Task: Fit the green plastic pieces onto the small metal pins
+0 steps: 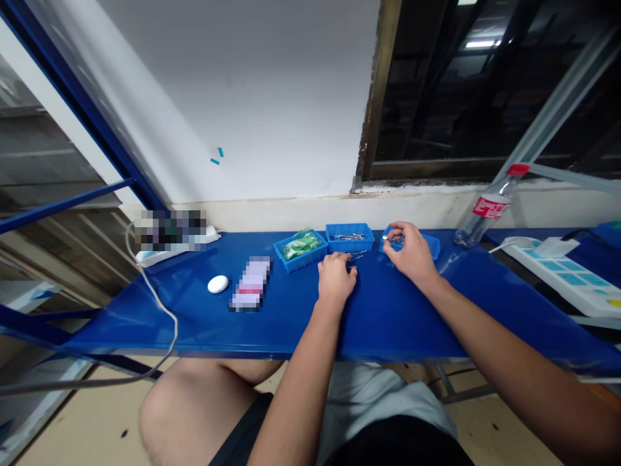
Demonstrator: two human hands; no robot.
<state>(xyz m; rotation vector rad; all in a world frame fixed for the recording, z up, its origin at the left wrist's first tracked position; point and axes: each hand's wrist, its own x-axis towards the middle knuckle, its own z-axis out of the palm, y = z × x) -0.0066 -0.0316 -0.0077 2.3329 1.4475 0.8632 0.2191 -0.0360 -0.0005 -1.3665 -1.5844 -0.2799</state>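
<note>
My left hand (337,278) rests on the blue table with its fingers curled. Thin metal pieces (358,256) stick out at its fingertips; whether they are pins or a tool's tips I cannot tell. To the right, my right hand (411,252) pinches a small round whitish-silver piece (385,237) between thumb and index finger. Behind that hand, partly hidden, stands a blue bin (431,246). A second blue bin (349,245), holding several thin metal parts (352,237), sits between and beyond my hands. Left of it, another blue bin (305,259) holds green plastic packets (301,244).
On the table (291,323) lie a white oval object (218,284) and a pixelated phone-like item (251,285). A power strip (179,249) with a cable is at the left. A plastic bottle (490,207) and a larger power strip (567,275) stand at the right. The wall rises behind.
</note>
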